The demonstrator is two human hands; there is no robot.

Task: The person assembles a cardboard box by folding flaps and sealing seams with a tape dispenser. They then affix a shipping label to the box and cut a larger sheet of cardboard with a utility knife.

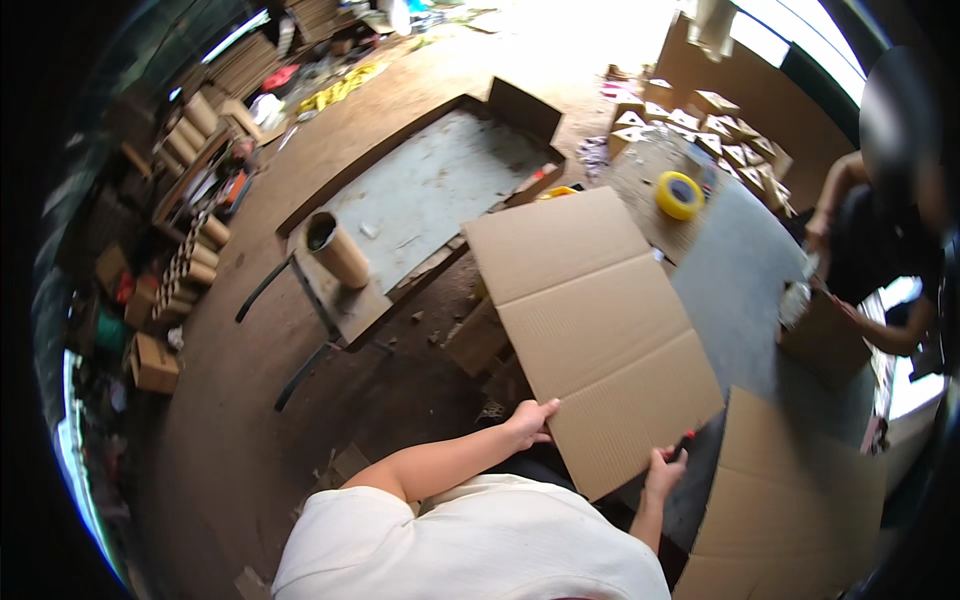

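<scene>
A large flat cardboard sheet with two crosswise creases lies in front of me, partly over the grey table. My left hand grips its near left edge, thumb on top and the other fingers mostly hidden. At the sheet's near right corner, my right hand is closed around a small black tool with a red end. Its exact kind is too small to make out. A second creased cardboard sheet lies to the right of that hand.
On the grey table sits a yellow tape roll, with several folded cardboard pieces behind it. At right, a co-worker handles a cardboard box. Ahead left stands a cart bearing a cardboard tube.
</scene>
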